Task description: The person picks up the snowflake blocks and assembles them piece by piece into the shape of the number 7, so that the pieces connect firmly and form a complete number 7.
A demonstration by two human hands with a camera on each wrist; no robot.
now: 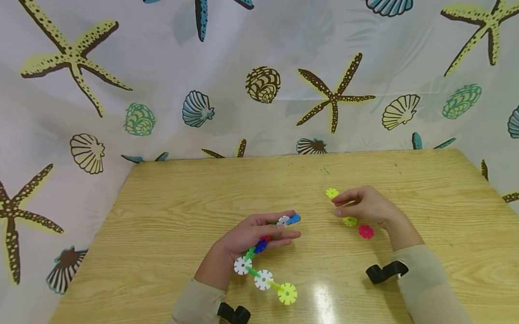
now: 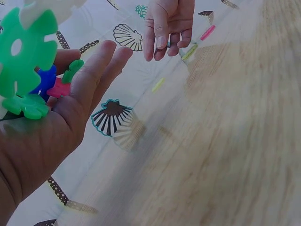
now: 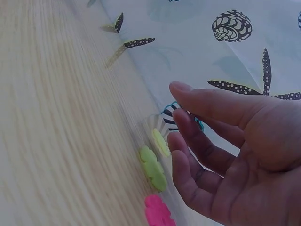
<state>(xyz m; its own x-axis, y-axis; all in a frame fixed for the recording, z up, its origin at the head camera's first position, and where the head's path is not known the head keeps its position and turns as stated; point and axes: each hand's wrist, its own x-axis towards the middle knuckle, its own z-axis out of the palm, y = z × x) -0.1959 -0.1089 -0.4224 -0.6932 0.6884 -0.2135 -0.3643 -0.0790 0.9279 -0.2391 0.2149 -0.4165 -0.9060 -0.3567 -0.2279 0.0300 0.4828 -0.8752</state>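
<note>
My left hand (image 1: 249, 234) holds a chain of interlocking notched plastic discs (image 1: 263, 280) between thumb and fingers. A blue disc (image 1: 294, 218) and a white one show at its fingertips; the rest, in blue, green, white and yellow, hangs below the palm. Close up in the left wrist view is a large green disc (image 2: 28, 52) of this chain. My right hand (image 1: 368, 205) hovers over the table, fingers loosely bent and holding nothing. Near its fingertips lies a yellow disc (image 1: 332, 193). Beneath the hand is a yellow-green disc (image 1: 350, 221), partly hidden, with a pink disc (image 1: 366, 232) closer to me.
The wooden table (image 1: 175, 202) reaches back to a white cloth (image 1: 228, 73) printed with starfish and shells. That cloth also hangs along the left and right sides. Each sleeved wrist carries a black mount, such as the right mount (image 1: 385, 272).
</note>
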